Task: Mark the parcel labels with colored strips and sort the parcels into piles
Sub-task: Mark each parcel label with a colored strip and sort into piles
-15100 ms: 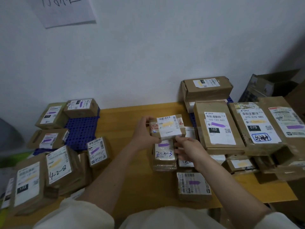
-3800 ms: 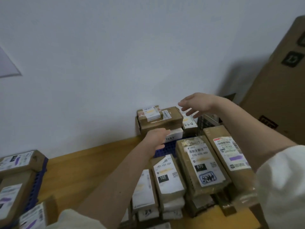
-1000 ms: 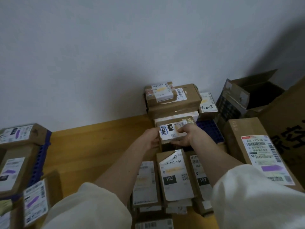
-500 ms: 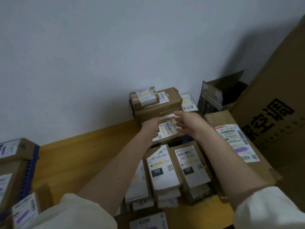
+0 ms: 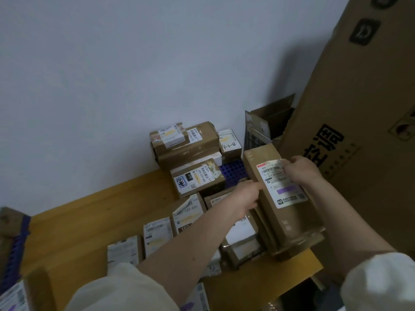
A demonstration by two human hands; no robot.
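Cardboard long parcel [image 5: 280, 198] at three o'clock, clasped by left hand [image 5: 244, 198] and right hand [image 5: 301, 171], could topple onto neighbouring stacks if tilted.

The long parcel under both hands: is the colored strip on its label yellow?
No, the strip on the label of the long parcel is purple, just below the right hand.

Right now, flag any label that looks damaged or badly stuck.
The label on the 102 parcel is peeling: its upper-left corner curls up off the cardboard. The other readable labels lie flat.
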